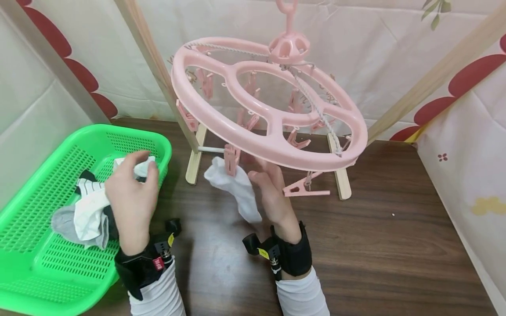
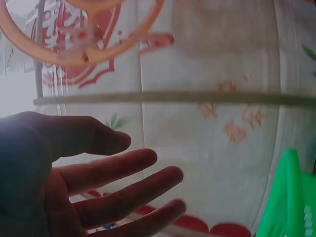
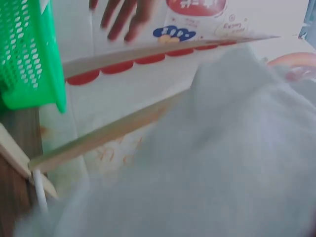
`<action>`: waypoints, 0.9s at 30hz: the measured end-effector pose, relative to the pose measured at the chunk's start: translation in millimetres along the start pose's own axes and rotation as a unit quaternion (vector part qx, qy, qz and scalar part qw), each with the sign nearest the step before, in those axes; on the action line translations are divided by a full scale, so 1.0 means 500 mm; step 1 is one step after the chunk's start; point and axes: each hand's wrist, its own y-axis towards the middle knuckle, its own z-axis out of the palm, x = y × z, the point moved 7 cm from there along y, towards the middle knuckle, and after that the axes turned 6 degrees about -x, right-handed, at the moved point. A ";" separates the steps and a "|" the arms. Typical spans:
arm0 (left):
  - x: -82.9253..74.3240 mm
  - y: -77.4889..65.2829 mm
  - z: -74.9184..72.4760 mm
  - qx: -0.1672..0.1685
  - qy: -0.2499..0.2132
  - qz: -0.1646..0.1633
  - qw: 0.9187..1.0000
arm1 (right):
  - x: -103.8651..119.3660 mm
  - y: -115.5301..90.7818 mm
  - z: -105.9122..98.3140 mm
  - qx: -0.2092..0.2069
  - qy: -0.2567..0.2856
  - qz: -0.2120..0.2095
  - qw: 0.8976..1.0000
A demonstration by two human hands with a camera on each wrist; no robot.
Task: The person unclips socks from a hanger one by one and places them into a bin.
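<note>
A white sock (image 1: 241,191) hangs from a pink clothespin (image 1: 231,159) at the near rim of a round pink drying hanger (image 1: 272,145). In the right wrist view the pale cloth of the sock (image 3: 212,163) fills much of the picture, blurred. My right hand (image 1: 274,191) is just right of the sock, thumb close to its edge; its fingertips pass behind the rim, and I cannot tell whether they hold anything. My left hand (image 1: 134,193) is over the green basket (image 1: 17,232), holding nothing, its fingers spread apart in the left wrist view (image 2: 113,182).
Several socks (image 1: 92,215), white, grey and dark, lie in the basket. A wooden stand with slanted poles (image 1: 158,74) and feet (image 1: 343,184) is around the hanger. An unoccupied clothespin (image 1: 304,188) dangles right of my right hand. Printed sheets (image 1: 395,52) surround the brown table (image 1: 395,250).
</note>
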 end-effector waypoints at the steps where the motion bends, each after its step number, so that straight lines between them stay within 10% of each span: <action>1: -0.008 -0.002 0.008 0.013 -0.005 0.005 1.000 | 0.005 0.000 0.002 0.003 0.015 -0.019 1.000; 7: -0.057 -0.020 0.053 0.114 -0.077 0.069 0.988 | 0.050 -0.002 0.021 0.034 0.065 -0.093 0.993; 17: -0.098 -0.068 0.113 0.340 -0.124 0.154 0.919 | 0.053 0.001 0.027 -0.006 -0.026 -0.104 0.994; 22: -0.109 -0.085 0.125 0.377 -0.134 0.169 0.901 | 0.053 0.001 0.019 -0.031 -0.031 -0.106 0.993; 27: -0.126 -0.094 0.135 0.361 -0.146 0.164 0.907 | 0.052 0.000 0.016 -0.032 -0.021 -0.100 0.994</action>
